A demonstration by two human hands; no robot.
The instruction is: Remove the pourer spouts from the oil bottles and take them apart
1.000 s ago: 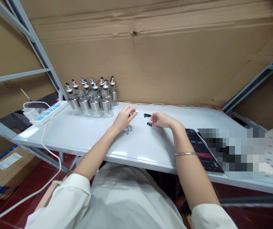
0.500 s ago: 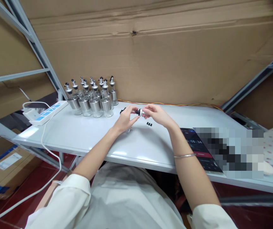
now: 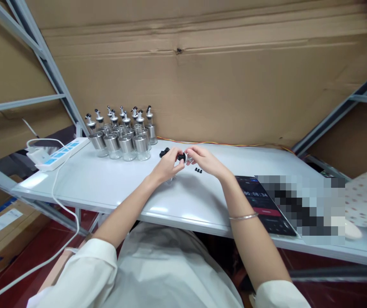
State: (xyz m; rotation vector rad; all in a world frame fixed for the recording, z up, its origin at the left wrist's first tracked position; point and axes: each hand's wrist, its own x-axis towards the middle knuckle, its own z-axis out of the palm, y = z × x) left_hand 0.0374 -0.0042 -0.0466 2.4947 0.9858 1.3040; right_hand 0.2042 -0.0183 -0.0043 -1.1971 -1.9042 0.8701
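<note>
Between my hands is a bottle pourer with a black stopper end and a silver collar. My left hand is closed around its black end. The fingertips of my right hand pinch its silver spout end, which they partly hide. Just behind my left hand lies a bunch of black parts, too small to tell apart. Three little black caps lie in a row in front of my right hand. Something clear and shiny, partly covered, lies under my left wrist.
Several glass-and-steel oil bottles stand at the back left, many topped with pourers. A white power strip lies left of them. On the right, a tablet shows a timer beside a blurred patch. Cardboard walls the back.
The pourer has turned in my hands, its black end facing me more, and my hands have come slightly nearer. The view has shifted a little, uncovering the black parts behind my left hand.
</note>
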